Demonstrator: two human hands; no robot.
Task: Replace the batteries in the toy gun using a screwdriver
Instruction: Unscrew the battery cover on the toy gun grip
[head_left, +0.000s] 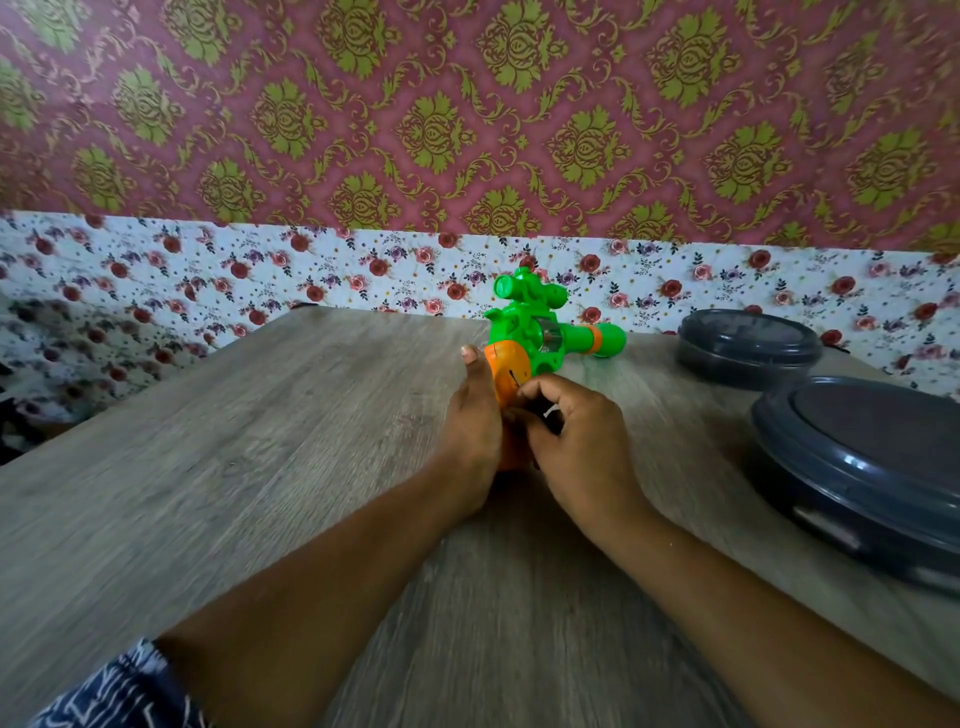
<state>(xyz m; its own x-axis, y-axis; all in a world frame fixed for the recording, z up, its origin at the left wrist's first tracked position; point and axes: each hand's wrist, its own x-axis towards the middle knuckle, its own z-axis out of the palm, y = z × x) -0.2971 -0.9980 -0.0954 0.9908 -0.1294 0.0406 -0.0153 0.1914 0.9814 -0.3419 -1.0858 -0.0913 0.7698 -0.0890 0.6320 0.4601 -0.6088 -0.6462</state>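
Observation:
A green toy gun with an orange grip lies on the wooden table, its barrel pointing right and a green scope on top. My left hand wraps the orange grip from the left, thumb up along its edge. My right hand is closed around a small dark-handled screwdriver; its thin shaft slants up-left and the tip touches the orange grip. Most of the screwdriver is hidden in my fingers. No batteries are visible.
Two dark grey round lidded containers sit at the right, one far and one near. A floral-patterned wall strip rises behind the table's far edge. The table's left edge drops off beside a patterned cloth.

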